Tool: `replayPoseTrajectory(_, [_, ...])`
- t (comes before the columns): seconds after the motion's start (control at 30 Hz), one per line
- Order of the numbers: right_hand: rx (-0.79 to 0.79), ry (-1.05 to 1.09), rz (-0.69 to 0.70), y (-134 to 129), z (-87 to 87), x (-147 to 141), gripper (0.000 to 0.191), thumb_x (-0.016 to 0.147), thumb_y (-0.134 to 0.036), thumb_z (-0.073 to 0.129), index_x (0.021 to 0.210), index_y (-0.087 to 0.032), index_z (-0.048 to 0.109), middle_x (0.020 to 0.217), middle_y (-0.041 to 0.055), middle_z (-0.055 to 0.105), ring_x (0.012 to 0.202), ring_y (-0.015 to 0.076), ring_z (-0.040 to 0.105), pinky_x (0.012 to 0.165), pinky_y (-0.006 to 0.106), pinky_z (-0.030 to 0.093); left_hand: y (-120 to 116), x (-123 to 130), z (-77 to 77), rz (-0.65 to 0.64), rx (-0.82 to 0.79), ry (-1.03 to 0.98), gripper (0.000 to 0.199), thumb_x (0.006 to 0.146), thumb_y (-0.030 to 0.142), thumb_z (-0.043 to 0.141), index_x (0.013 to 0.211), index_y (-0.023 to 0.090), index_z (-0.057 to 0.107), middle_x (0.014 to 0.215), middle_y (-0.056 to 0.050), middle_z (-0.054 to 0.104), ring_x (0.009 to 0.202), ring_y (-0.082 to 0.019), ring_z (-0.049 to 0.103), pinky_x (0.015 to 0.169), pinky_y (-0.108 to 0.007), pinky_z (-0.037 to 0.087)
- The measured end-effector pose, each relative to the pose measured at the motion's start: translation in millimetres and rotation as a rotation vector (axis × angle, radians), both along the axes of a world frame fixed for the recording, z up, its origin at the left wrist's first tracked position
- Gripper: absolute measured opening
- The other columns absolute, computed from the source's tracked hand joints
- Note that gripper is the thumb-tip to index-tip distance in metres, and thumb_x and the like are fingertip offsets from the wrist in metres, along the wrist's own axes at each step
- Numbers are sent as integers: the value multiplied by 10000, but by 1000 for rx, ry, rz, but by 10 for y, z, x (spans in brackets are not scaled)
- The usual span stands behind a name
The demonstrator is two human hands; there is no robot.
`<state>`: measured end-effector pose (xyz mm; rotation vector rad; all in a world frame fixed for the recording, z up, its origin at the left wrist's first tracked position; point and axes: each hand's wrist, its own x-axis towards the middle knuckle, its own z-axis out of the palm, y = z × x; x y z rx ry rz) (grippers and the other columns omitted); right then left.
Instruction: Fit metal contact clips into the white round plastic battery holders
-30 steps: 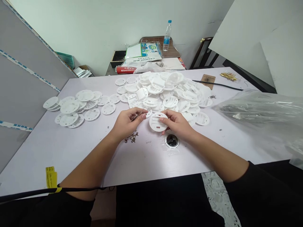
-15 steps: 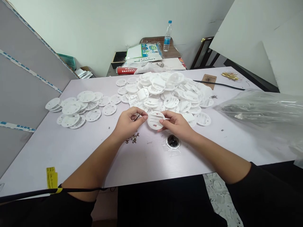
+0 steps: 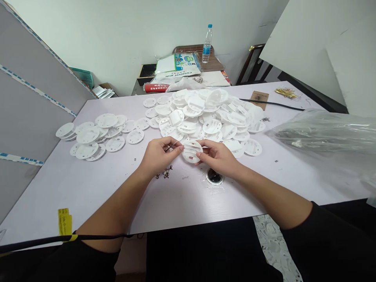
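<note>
My right hand (image 3: 219,156) pinches a round white plastic cover (image 3: 192,151) with slots and ridges, thumb on its face and fingers behind. Beside the cover's left edge, my left hand (image 3: 160,154) is closed on a thin dark rod-like tool (image 3: 167,149), mostly hidden by the fingers. Whether the left fingertips touch the cover, I cannot tell. Small metal parts (image 3: 167,172) lie just under my left hand. Behind both hands rises a large heap of similar white covers (image 3: 212,126).
More white covers (image 3: 88,134) are grouped at the left. A round cable hole (image 3: 214,176) is set in the table (image 3: 176,203) below my right hand. A clear plastic bag (image 3: 323,133) lies at the right. A black cable (image 3: 100,236) runs along the front-left edge.
The cover in my right hand has tilted and dropped slightly. Less of the thin tool shows between my left fingers. The heaps look the same.
</note>
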<state>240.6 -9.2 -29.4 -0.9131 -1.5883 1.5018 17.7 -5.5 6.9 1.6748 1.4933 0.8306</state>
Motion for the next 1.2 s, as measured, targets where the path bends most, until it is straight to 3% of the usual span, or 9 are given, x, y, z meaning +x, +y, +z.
replayPoseTrajectory(0.4, [205, -165, -37, -14, 23, 0, 291, 909, -302, 650, 1176, -199, 697, 1141, 89, 664, 861, 177, 690, 720, 339, 629, -19, 60, -107, 22, 43, 35, 258, 823, 439, 716, 861, 184, 706, 639, 12, 555, 552, -89, 396, 514, -239, 323])
replayPoseTrajectory(0.57, [124, -33, -16, -10, 17, -4, 313, 889, -319, 687, 1167, -175, 703, 1113, 96, 642, 805, 178, 707, 688, 348, 636, -11, 68, -130, -32, 81, 4, 236, 855, 394, 691, 855, 173, 608, 753, 20, 593, 522, -58, 369, 493, -224, 304])
replayPoseTrajectory(0.7, [58, 96, 25, 0, 44, -9, 276, 870, -315, 721, 1117, -192, 726, 1084, 77, 651, 817, 178, 708, 708, 351, 641, -3, 66, -156, -105, 123, -43, 179, 903, 338, 638, 973, 177, 606, 847, 9, 596, 535, -46, 427, 487, -208, 323])
replayPoseTrajectory(0.9, [-40, 155, -8, 8, 94, 9, 286, 886, -358, 710, 1118, -192, 730, 1002, 67, 731, 840, 198, 719, 735, 355, 630, 4, 18, -99, -237, 44, -171, 263, 932, 377, 634, 1110, 183, 628, 872, 0, 577, 494, -21, 390, 446, -187, 297])
replayPoseTrajectory(1.0, [46, 151, -4, -16, 89, -2, 354, 900, -366, 702, 1219, -212, 689, 1093, 79, 711, 918, 203, 711, 795, 366, 616, -3, 2, -58, -248, 14, -201, 307, 912, 386, 669, 1129, 173, 626, 846, -8, 602, 493, -28, 374, 446, -190, 300])
replayPoseTrajectory(1.1, [251, 96, -13, -41, 60, -35, 662, 821, -354, 796, 1424, -267, 537, 1257, 94, 611, 1125, 226, 647, 921, 383, 584, -18, 12, -52, -246, -47, -234, 329, 898, 403, 687, 1113, 165, 611, 858, -32, 638, 536, -55, 436, 480, -200, 341])
replayPoseTrajectory(1.2, [517, -34, -53, -39, 35, -54, 895, 683, -397, 901, 1461, -285, 474, 1270, 101, 558, 1185, 257, 592, 953, 410, 561, -45, 40, -54, -280, -92, -253, 349, 897, 435, 684, 1114, 176, 595, 885, -43, 657, 596, -86, 503, 523, -220, 378])
